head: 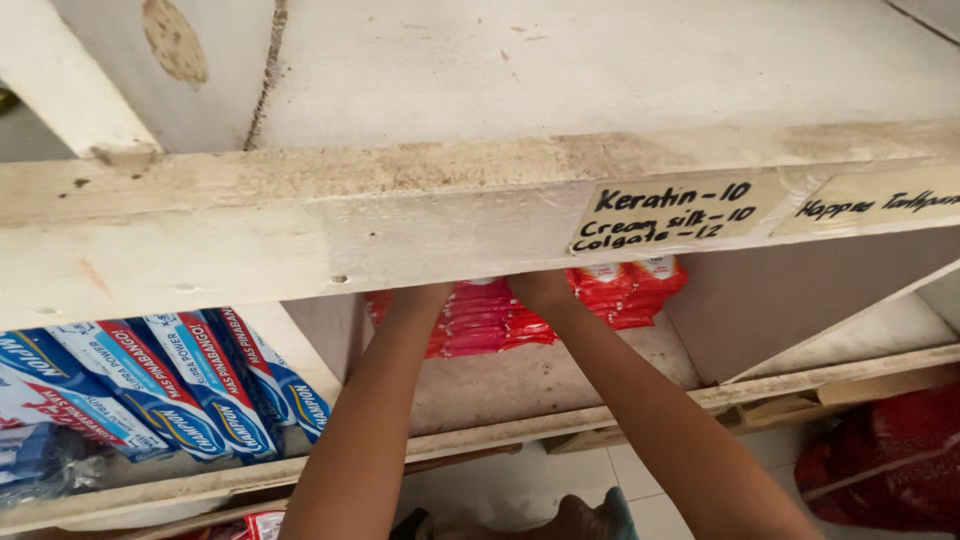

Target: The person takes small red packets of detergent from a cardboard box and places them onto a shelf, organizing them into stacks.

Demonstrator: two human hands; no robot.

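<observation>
Shelf: a worn, stained white wooden shelf (pixel 300 230) crosses your view, with two handwritten paper labels (pixel 670 213) taped to its front edge at 2 o'clock.
Room: pale tiled floor (pixel 640 480) below at 6 o'clock; a red sack (pixel 885 465) at 4 o'clock.
Neighbouring stock: blue-and-white sachet strips (pixel 160 385) lie in the compartment at 8 o'clock.
Left hand (pixel 420 297): your forearm rises from 6 o'clock; the fingers are hidden behind the shelf edge, so I cannot tell the grip.
Right hand (pixel 543 290): reaching up likewise, fingers hidden, grip unclear.
Red sachet packs (pixel 490 318): stacked in the centre compartment, right at both hands.
</observation>
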